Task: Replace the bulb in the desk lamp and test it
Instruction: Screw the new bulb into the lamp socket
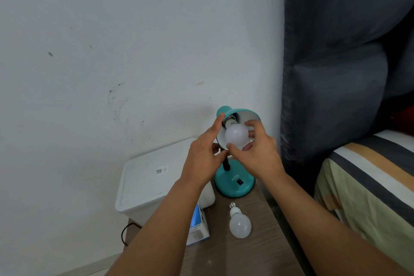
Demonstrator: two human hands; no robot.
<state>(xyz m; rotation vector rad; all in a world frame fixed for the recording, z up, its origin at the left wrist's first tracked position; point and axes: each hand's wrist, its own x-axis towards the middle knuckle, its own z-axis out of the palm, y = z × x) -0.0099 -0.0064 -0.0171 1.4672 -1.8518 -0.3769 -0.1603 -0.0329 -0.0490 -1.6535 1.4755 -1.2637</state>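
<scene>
A person's two bare hands work at a teal desk lamp [234, 184] standing on a wooden tabletop [257, 251]. The lamp's shade [244, 112] tilts toward the viewer, and a white bulb [236, 135] sits in its socket, its long axis running from the socket down and out toward the camera. The right hand [257, 152] is nearer — its grip curls around the bulb's globe from the right and below, fingertips pinching it. The left hand [205, 154] steadies the shade's left edge with extended fingers. A second bulb [239, 222] lies on its side on the tabletop, screw base pointing toward the lamp. A blue bulb box [198, 228] stands beside it (contents hidden). A closed white bin [152, 181] sits left.
</scene>
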